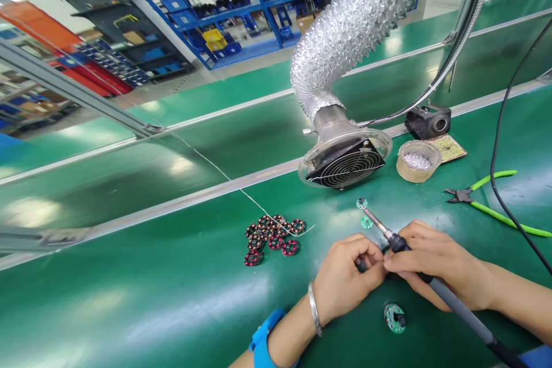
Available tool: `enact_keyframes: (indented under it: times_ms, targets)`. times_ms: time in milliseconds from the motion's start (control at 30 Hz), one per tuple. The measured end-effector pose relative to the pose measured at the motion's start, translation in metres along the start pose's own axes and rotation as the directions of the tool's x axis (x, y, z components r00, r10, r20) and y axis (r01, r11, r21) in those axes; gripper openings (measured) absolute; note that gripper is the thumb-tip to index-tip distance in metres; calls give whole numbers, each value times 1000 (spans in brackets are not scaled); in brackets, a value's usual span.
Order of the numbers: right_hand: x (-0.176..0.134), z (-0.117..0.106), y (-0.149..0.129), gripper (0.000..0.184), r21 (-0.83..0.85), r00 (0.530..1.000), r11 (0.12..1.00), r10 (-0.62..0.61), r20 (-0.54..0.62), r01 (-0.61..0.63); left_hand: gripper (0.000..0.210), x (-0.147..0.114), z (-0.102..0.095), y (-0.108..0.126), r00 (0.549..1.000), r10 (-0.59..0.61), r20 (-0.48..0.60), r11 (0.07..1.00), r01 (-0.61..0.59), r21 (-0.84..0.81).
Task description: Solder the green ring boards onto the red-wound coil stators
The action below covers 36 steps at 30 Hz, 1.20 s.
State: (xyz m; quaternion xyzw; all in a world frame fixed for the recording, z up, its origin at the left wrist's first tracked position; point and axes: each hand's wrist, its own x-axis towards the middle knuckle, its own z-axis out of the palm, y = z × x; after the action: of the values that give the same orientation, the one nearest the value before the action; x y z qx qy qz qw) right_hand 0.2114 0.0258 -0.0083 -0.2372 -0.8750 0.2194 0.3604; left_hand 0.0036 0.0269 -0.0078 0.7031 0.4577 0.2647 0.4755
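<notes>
The work looks part way through, but I cannot tell which bits are done. A small dark part (361, 265) is in the hands, right of the middle and low in the frame. The left hand (349, 273) pinches it with bent fingers. The right hand (444, 267) holds a soldering iron (399, 242), and its fingertips meet the left hand's. The part is mostly hidden, so its shape is hard to tell.

Left of the hands, a pile of rings (276, 241) lies loose on the green table (129, 282). They are black with pink or copper-coloured bits. Near the iron's tip are a plain green board (366, 222) and a little board with a dark top (361, 203). Below the hands, a round board (391, 317) has a black piece on it. No hand touches these rings and boards.
</notes>
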Motion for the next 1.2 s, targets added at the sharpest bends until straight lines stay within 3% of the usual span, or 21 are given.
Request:
enact_keyframes:
  times_ms: [300, 567, 800, 1000, 1200]
  targets:
    - [-5, -3, 0, 29, -157, 994, 984, -65, 85, 78, 11, -3, -5, -2, 990, 137, -14, 988, -136, 78]
    - [-3, 7, -6, 31, -195, 994, 978, 59, -92, -76, 12, -7, 0, -8, 941, 334, -61, 926, -316, 207]
    - [1, 6, -5, 29, -105, 995, 989, 97, -30, -100, 11, -12, 5, -14, 873, 482, -71, 783, -393, 482]
    - [2, 5, -1, 33, -77, 995, 992, 103, -3, -103, 10, -15, 7, -15, 836, 546, -53, 681, -406, 610]
    - [4, -1, -9, 33, -70, 991, 993, 87, -103, -94, 10, -17, 9, -14, 807, 591, -10, 589, -423, 688]
